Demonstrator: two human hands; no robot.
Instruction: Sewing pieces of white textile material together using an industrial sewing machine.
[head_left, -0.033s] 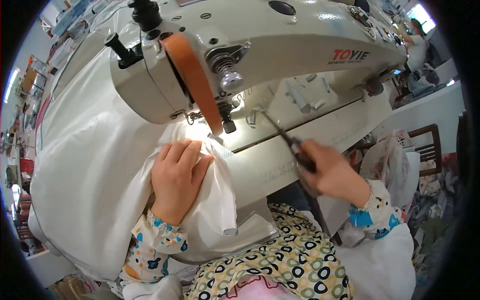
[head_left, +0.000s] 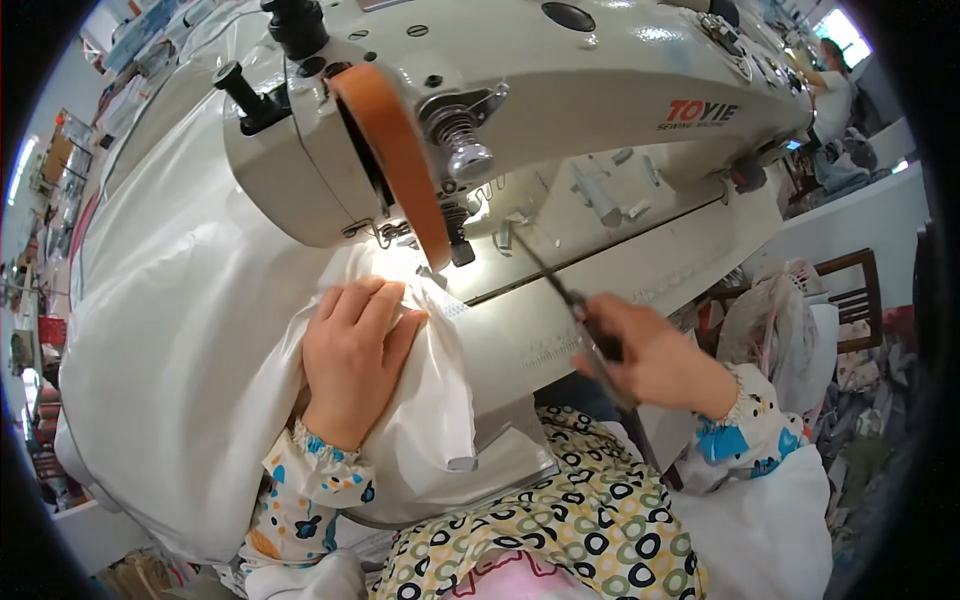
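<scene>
My left hand (head_left: 352,355) lies on white, slightly shiny cloth (head_left: 190,370). Its fingers are extended close together, with the thumb apart, and the fingertips are just short of the lit presser foot area. In my right hand (head_left: 655,352) is a pair of dark scissors (head_left: 552,277), partly smeared by motion. Their long, thin blade points up and left over the bed of the sewing machine (head_left: 590,110), towards a small light scrap (head_left: 503,238). An orange curved band (head_left: 395,150) on the machine head hides part of the needle area.
Several pale offcuts lie under the machine arm, among them a rolled strip (head_left: 597,197). A wooden chair (head_left: 850,300) and heaped plastic bags (head_left: 775,320) stand at the right. A person (head_left: 830,95) is at the far right.
My right hand has shifted slightly left with the scissors, and their angle has altered. My left hand and the cloth look unmoved.
</scene>
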